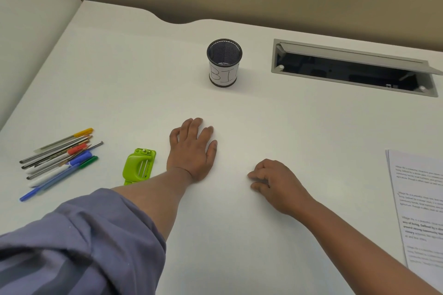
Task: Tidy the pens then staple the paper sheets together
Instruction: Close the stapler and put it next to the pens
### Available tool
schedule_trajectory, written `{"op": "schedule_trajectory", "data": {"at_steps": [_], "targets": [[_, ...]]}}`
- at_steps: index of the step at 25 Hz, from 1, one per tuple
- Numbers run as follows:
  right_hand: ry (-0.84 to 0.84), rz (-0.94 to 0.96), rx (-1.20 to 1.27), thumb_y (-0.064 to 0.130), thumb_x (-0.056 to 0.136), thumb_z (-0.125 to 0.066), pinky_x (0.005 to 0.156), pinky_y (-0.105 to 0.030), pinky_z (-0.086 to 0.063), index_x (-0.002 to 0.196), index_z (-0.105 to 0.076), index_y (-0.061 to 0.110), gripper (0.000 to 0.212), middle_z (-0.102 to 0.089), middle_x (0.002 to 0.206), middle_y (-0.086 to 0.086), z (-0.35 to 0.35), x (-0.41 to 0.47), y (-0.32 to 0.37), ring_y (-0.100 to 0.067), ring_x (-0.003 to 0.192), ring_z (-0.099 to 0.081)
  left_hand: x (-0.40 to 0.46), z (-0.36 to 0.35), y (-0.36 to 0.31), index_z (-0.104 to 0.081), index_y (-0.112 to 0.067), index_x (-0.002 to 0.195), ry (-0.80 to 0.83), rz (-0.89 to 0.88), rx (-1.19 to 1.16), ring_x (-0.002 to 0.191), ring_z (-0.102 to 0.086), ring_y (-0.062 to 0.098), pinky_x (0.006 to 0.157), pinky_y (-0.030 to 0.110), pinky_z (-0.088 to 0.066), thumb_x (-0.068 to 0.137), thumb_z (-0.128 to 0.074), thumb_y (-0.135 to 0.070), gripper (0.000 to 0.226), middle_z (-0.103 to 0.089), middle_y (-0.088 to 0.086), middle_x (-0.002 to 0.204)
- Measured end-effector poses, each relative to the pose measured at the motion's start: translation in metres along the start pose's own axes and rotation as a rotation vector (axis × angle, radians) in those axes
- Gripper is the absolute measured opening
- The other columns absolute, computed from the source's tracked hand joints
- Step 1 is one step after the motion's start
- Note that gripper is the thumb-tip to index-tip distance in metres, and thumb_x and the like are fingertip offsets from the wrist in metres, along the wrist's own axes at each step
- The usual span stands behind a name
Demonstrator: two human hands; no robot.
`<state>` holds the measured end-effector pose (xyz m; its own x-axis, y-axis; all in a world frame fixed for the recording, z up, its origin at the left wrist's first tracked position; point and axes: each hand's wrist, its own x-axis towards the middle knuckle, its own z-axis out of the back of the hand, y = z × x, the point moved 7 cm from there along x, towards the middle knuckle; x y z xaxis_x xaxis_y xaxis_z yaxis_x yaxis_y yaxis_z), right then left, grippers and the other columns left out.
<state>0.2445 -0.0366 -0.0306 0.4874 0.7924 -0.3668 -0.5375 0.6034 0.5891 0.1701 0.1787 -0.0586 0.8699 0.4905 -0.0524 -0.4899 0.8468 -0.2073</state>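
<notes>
Pens (60, 160) and paper sheets (419, 208) lie untouched at opposite edges of the white desk (263, 127), both hands empty.

Nearest, the right hand (275, 182) rests knuckles-up with fingers curled loosely under, holding nothing; the sheets lie well to its right, running out of view. The left hand (191, 148) lies flat, palm down, fingers spread, just right of the green stapler (139, 166); the pens sit in a loose heap farther left. Beyond stands a black mesh cup (224, 62), empty, with an open cable hatch (352, 68) to its right.
</notes>
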Motion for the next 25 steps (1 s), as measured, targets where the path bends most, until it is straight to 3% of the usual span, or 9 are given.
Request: {"op": "schedule_trajectory", "data": {"at_steps": [12,17,21,23,25], "targets": [[-0.266,0.108,-0.107,0.002,0.087,-0.074,0.063,-0.038,-0.051,0.092,-0.079,0.011,0.011,-0.069,0.087,0.000,-0.001,-0.021,0.011,-0.028,0.078,-0.057,0.000,-0.001,0.001,-0.046,-0.030,0.138,0.000,0.000,-0.003,0.148,-0.018,0.028,0.115,0.045,-0.009,0.098,-0.029,-0.049,0.048,-0.033,0.005,0.157],[-0.247,0.199,-0.358,-0.013,0.067,-0.076,0.051,-0.035,-0.048,0.072,-0.071,0.008,0.022,-0.064,0.072,-0.002,-0.006,-0.013,0.019,-0.028,0.064,-0.053,0.000,0.000,0.000,-0.047,-0.029,0.137,-0.011,-0.005,-0.004,0.147,-0.021,0.028,0.114,0.045,-0.011,0.098,-0.030,-0.048,0.047,-0.035,0.005,0.156],[-0.247,0.310,-0.584,-0.017,0.058,-0.043,0.049,-0.034,-0.034,0.061,-0.050,0.009,0.027,-0.050,0.065,-0.006,-0.009,-0.013,0.033,-0.026,0.058,-0.042,0.001,-0.001,0.001,-0.047,-0.029,0.138,-0.005,-0.004,-0.002,0.148,-0.021,0.029,0.114,0.046,-0.012,0.098,-0.031,-0.048,0.047,-0.035,0.005,0.156],[-0.267,0.350,-0.635,-0.014,0.063,-0.024,0.052,-0.034,-0.028,0.063,-0.046,0.010,0.033,-0.047,0.066,-0.007,-0.010,-0.015,0.036,-0.026,0.059,-0.040,0.001,-0.001,0.001,-0.047,-0.029,0.138,-0.001,-0.003,-0.002,0.148,-0.021,0.029,0.114,0.046,-0.012,0.098,-0.032,-0.048,0.047,-0.034,0.005,0.156],[-0.284,0.375,-0.700,-0.012,0.065,-0.018,0.053,-0.035,-0.029,0.065,-0.047,0.011,0.037,-0.046,0.068,-0.007,-0.014,-0.015,0.036,-0.026,0.060,-0.041,0.001,-0.001,0.000,-0.047,-0.029,0.138,0.000,-0.004,-0.005,0.148,-0.020,0.029,0.115,0.047,-0.013,0.098,-0.032,-0.048,0.046,-0.034,0.005,0.156]]}}
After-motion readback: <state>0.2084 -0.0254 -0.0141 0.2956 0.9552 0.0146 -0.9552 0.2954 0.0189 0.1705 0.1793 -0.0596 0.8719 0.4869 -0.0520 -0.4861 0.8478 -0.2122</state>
